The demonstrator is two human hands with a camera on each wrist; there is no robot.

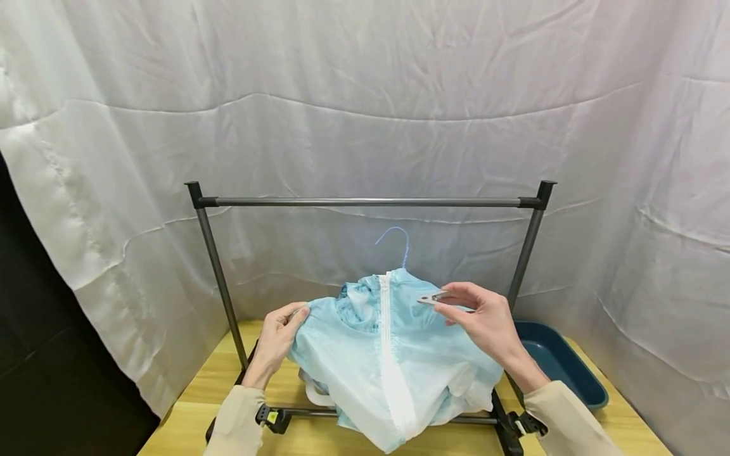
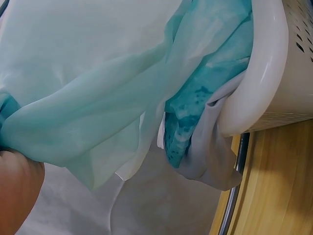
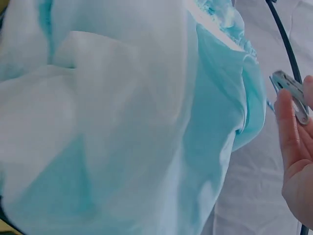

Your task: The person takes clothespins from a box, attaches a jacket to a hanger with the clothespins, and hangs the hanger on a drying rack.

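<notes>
Below rail, left hand (image 1: 279, 335) grips jacket (image 1: 388, 361), right hand (image 1: 485, 320) pinches clip (image 3: 291, 95), basket (image 2: 274, 73) wrist-view only.

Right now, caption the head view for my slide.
Left hand grips a light blue jacket on a hanger; right hand pinches a metal clip.

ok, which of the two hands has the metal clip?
The right hand: it pinches the metal clip at the jacket's shoulder. The left hand only grips the light blue jacket.
</notes>
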